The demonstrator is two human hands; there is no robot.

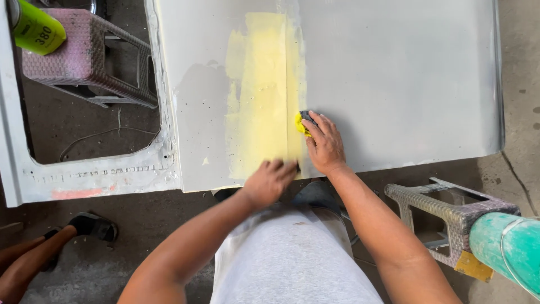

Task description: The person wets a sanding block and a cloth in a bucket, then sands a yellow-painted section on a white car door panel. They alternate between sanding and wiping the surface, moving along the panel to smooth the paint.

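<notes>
Right hand (pixel 325 147), fingers pressed together, flattens yellow sanding pad (pixel 302 123) at filler patch (pixel 264 95) edge; left hand (pixel 269 181) fingers curled below patch. Best kept flat, even strokes.

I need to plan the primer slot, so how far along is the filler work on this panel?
Done: a tall patch of yellow filler already covers the middle of the grey panel. In hand: the right hand presses a yellow and dark pad against the patch's right edge, while the left hand rests at its lower end. Left: the patch edges look uneven, and nothing covers the filler.
</notes>
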